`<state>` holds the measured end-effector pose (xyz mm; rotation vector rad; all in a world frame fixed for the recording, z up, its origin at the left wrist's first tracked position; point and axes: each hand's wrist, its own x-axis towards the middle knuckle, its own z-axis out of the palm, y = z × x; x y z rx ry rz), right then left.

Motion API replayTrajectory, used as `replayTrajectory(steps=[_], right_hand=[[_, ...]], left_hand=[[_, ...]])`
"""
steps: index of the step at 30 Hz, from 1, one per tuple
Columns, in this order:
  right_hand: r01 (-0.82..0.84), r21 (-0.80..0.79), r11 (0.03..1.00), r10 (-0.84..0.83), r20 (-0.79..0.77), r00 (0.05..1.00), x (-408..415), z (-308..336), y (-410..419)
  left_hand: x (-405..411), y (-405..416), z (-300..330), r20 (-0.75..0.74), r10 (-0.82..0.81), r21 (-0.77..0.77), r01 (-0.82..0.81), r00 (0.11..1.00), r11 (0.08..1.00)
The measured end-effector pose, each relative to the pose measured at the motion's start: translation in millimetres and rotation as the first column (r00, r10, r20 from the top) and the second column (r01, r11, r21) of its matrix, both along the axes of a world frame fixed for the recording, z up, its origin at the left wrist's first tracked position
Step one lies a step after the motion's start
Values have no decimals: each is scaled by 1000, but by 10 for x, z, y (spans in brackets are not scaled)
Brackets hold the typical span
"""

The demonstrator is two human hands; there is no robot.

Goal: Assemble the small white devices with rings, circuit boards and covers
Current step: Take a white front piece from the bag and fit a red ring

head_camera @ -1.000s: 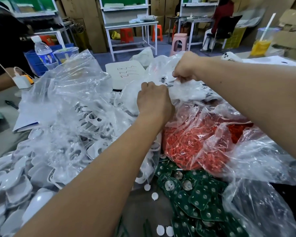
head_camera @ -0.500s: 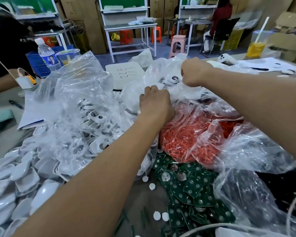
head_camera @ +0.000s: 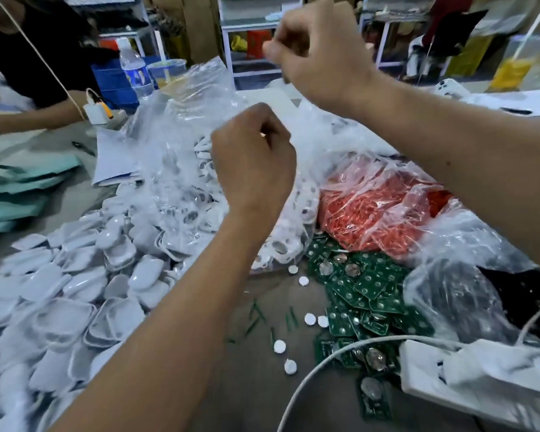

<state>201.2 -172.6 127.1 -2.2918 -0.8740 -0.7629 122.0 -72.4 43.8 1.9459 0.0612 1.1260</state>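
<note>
Shelving, stools and cartons blur behind a grey worktable [head_camera: 256, 400] heaped with parts, and another person's forearm [head_camera: 28, 118] rests at the far left edge. A water bottle [head_camera: 134, 71] stands beyond the heaps, and a white cable [head_camera: 325, 363] loops across the near right.

Both hands are raised above the clutter with fingers curled. The left hand [head_camera: 253, 163] grips a fold of the clear plastic bag [head_camera: 175, 145] that holds white ring-shaped housings. The right hand [head_camera: 321, 51], higher and farther off, is clenched with its fingertips pinched together; what it pinches is too blurred to tell (possibly film from the same bag).

White covers [head_camera: 69, 307] lie in a loose pile at near left. Green circuit boards [head_camera: 365, 294] spread at centre right, some with silver coin cells. A second bag of small red parts [head_camera: 374, 210] sits just behind the boards, and little white discs [head_camera: 309, 319] dot the bare table between the piles.
</note>
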Motion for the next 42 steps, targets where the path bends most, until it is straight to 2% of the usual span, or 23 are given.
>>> replayTrajectory(steps=[1,3,4,5,7,9,11,15,17,20,22,24,28,31,33,35,37,39,42], right_hand=[[-134,-19,991,132,-70,989,-164,3,136],[-359,-100,928,304,-351,885,-427,-78,399],[-424,-182,887,292,-491,821,-501,-159,515],[-447,-302,842,206,-585,784,-562,-263,616],[-388,-552,738,13,-564,826,-619,-540,746],[-240,-678,695,-106,-427,898,-656,-839,806],[-152,-668,728,-178,-398,900,-688,-1104,822],[-93,-588,803,-219,-437,873,-765,-1326,833],[-94,-530,843,-197,-465,863,-761,-1255,778],[-124,-375,919,-105,-533,839,-703,-1015,636],[-149,-227,962,-31,-637,770,-696,-828,533],[-194,-114,974,44,-748,662,-687,-648,386],[-260,-96,961,58,-849,526,-631,-355,-143],[-177,-16,984,62,-902,427,-587,-298,-637],[-132,-84,988,-25,-917,398,-576,-318,-1004],[-185,-340,922,-249,-886,391,-564,-362,-1335],[-266,-609,748,-527,-787,320,-602,-435,-1653],[-332,-743,581,-710,-662,241,-685,-551,-1903],[-335,-814,474,-784,-564,260,-778,-761,-2080]], left_hand=[[-62,151,-45,-28,54,-98,-57,998,994],[-166,476,-157,-141,167,-253,-198,976,947],[-211,628,-207,-198,200,-309,-254,960,916],[-251,757,-251,-244,205,-364,-285,948,887],[-314,912,-309,-295,181,-464,-306,938,831],[-380,944,-349,-312,178,-496,-320,933,807],[-425,914,-377,-329,151,-499,-308,932,810],[-457,824,-456,-352,81,-510,-264,932,819],[-460,792,-495,-354,62,-494,-243,933,835],[-469,715,-497,-341,35,-390,-176,939,904],[-461,624,-471,-329,-27,-287,-72,944,955],[-447,518,-453,-317,-97,-203,32,944,979],[-442,264,-374,-250,-247,-193,202,936,960],[-434,-67,-331,-289,-313,-113,292,905,950],[-416,-363,-343,-346,-386,-133,363,855,922],[-403,-601,-402,-426,-436,-144,417,792,898],[-389,-782,-475,-515,-445,-149,434,733,888],[-396,-932,-539,-555,-496,-249,436,667,865],[-449,-1140,-574,-500,-640,-466,442,583,767]])
